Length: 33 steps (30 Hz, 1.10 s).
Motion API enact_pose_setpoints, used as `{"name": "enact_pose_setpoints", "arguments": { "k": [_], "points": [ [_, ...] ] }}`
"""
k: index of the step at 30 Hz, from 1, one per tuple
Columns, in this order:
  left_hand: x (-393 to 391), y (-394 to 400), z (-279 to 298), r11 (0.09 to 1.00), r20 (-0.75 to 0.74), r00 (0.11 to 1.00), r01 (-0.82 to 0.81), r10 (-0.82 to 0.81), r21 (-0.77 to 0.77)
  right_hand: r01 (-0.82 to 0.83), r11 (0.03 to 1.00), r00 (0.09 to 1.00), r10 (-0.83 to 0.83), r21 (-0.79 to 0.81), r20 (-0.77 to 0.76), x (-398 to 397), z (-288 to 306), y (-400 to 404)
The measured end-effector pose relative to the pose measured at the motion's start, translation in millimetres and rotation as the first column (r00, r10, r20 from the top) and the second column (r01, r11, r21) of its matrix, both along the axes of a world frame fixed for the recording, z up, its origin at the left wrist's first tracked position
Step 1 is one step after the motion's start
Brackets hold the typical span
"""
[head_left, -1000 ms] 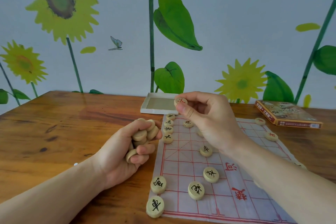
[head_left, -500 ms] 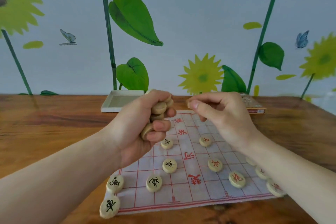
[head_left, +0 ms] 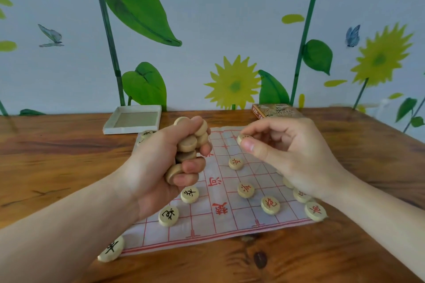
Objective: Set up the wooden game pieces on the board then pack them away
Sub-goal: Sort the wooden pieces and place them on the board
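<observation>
Setup looked only partly done: several wooden xiangqi discs sat on the paper board point(head_left: 220, 225), among them a red-marked disc point(head_left: 235, 163) near its middle and a black-marked disc point(head_left: 168, 215) toward its near left corner, while many grid points stood bare. Packing away had not begun, by my reading.

The left hand point(head_left: 161, 167) hovered over the board's left half, curled closed around a clutch of spare discs point(head_left: 187, 143) stacked edge to edge in the fist. The right hand point(head_left: 292, 151) hung above the board's far right part, its thumb and forefinger pinched on a single disc point(head_left: 242, 138), the other fingers loosely bent.

Beyond the board's far left corner lay a shallow white box tray point(head_left: 110, 126) on the wooden surface point(head_left: 57, 167); its visible inside held nothing. Past the far right corner lay a printed box lid point(head_left: 273, 109), partly hidden by the right hand. One black-marked corner disc point(head_left: 111, 249) overhung the board's near left edge.
</observation>
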<state>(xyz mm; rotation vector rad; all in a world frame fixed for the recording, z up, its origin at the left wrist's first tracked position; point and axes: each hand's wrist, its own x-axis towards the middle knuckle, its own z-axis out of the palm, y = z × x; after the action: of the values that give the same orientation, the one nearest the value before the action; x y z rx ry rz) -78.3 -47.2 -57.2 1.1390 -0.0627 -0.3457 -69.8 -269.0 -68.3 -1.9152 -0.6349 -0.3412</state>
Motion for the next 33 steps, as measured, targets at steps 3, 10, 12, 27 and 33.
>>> {"name": "enact_pose_setpoints", "arguments": {
  "k": [3, 10, 12, 27, 33],
  "points": [
    [-3, -1, 0, 0.999, 0.013, 1.000, 0.005, -0.005, 0.035, 0.019, 0.998, 1.000, -0.018, -0.068, 0.016, -2, -1, -4],
    [-11, -8, -8, 0.993, 0.019, 1.000, 0.010, -0.013, 0.121, 0.035, 0.894, 0.983, 0.049, -0.446, 0.176, -36, -20, -20],
    [-14, -12, -7, 0.993, 0.037, 0.999, 0.023, -0.028, 0.120, 0.054, 0.852, 0.972, 0.076, -0.520, 0.225, -44, -24, -23],
    [-24, -13, -2, 0.906, 0.114, 0.968, 0.165, -0.225, 0.391, -0.035, 0.987, 0.990, 0.055, -0.155, 0.128, -35, 4, -5],
    [-27, -12, -1, 0.878, 0.061, 0.971, 0.183, -0.232, 0.442, -0.043, 0.971, 0.970, 0.097, -0.234, 0.225, -27, 12, 6]
  ]
}}
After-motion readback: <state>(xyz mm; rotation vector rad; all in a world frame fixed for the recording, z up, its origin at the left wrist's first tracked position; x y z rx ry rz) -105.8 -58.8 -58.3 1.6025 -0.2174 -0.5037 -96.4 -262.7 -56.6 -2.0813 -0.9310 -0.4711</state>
